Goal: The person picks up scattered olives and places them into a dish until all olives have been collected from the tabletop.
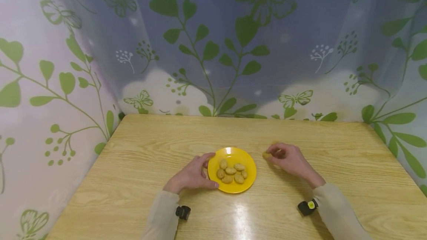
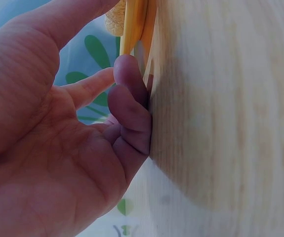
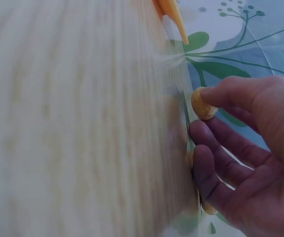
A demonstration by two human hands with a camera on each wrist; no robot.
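A yellow plate (image 1: 250,180) holds several tan, oval walnuts (image 1: 230,170) with wrinkled shells. Around the plate's left rim curves my left hand (image 1: 191,173), thumb at the near edge and index finger at the far edge. The left wrist view shows the other fingers (image 2: 132,106) bent low beside the table, under the rim. Right of the plate, my right hand (image 1: 288,158) pinches one walnut (image 3: 203,103) between thumb and fingertips, close over the table. Another walnut (image 1: 275,143) shows partly behind that hand, and a walnut (image 3: 210,208) peeks out below the fingers in the right wrist view.
The wooden table (image 1: 140,151) reaches back to a hanging cloth (image 1: 213,47) printed with leaves and butterflies, which also lines the left and right sides. A small black camera (image 1: 183,212) sits at the left wrist, another camera (image 1: 307,207) at the right.
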